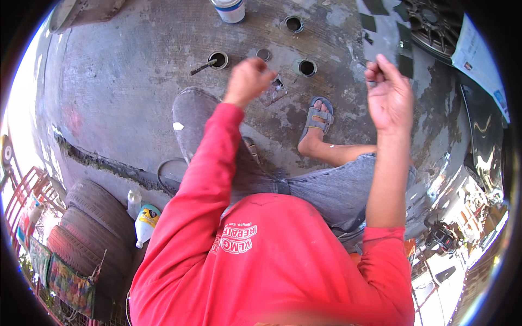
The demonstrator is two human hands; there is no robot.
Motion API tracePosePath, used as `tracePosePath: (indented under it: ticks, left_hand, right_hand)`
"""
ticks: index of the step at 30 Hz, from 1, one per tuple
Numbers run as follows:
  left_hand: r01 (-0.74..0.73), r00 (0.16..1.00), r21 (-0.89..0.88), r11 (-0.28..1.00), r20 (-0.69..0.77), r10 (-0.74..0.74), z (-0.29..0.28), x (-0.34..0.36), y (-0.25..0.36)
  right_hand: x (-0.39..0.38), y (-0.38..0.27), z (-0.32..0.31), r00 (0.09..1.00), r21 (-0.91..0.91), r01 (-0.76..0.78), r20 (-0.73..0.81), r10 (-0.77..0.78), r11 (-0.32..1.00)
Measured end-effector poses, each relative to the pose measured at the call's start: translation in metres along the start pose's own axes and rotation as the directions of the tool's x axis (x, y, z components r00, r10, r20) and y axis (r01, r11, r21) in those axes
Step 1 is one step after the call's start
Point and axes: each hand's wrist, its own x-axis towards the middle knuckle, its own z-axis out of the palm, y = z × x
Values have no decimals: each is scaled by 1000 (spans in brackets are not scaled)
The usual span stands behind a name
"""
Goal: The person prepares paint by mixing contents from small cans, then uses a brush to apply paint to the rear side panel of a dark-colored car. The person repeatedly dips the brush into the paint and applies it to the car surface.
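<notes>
My left hand [249, 82] hovers over the floor in front of my knee, fingers curled in and slightly blurred. Whatever it may hold is hidden. Just beyond it are an open can [218, 61] with a stick-like handle [203, 67] leaning out of it, and a small round grey lid or cup [263, 54]. A flat, stained scrap [274, 91] lies beside the hand. My right hand [389, 99] is raised at the right, palm up, fingers bent in toward the thumb. Any small thing between them cannot be made out. Two more open cans with dark insides [307, 68] [293, 24] stand between the hands and beyond.
A white tub with a blue band [229, 12] stands at the far side. At the upper right are a spoked wheel [432, 24] and a sheet with dark squares [386, 38]. Stacked tyres [92, 217] and a white bottle [145, 224] are at the lower left. My sandalled foot [317, 117] rests mid-floor.
</notes>
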Motion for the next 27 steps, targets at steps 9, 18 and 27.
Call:
tracePosePath:
  ticks: [9,18,27]
  left_hand:
    - [-261,965,720,643,168,204,140,-42,-66]
    - [-297,954,764,572,212,213,139,-30,-55]
    - [-172,954,731,661,-45,298,157,-33,-71]
  right_hand:
    - [-54,-47,-6,992,175,115,23,-121,978]
    - [-56,-56,-18,993,199,119,-17,-118,973]
    - [-28,-62,-18,959,200,-59,283,0,978]
